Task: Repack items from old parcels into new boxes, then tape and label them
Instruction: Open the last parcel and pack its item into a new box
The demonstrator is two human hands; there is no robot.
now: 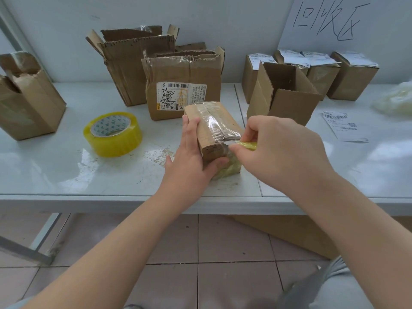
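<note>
Seen from the head camera, a small taped cardboard box (211, 128) stood near the front edge of the white table (66, 170), its top seam covered with clear tape. The left hand (191, 157) clasped the box's left side, fingers laid along the upper edge and thumb wrapped around the near lower corner. The right hand (281, 148) was curled closed around a small yellow tool (248, 144), whose metal tip (231, 137) rested on the tape at the box's near top edge; whether it was a blade or something else could not be told.

Left of the box, a roll of yellow packing tape (113, 133) lay flat on the table, apart from both hands. Behind it, two torn-open used cartons stood side by side: a taller one (131, 65) toward the wall and a wider one (182, 85) with a printed shipping label on its front, just behind the small box. Another opened carton (26, 97) stood at the far left.

To the right, an empty new box (283, 92) stood with flaps raised, and behind it a row of closed, labelled boxes (334, 72) lined the wall. A loose shipping label (343, 127) lay flat on the table to the right, near a crumpled clear plastic bag (396, 101). A white sheet with handwritten characters (334, 21) hung on the wall above.
</note>
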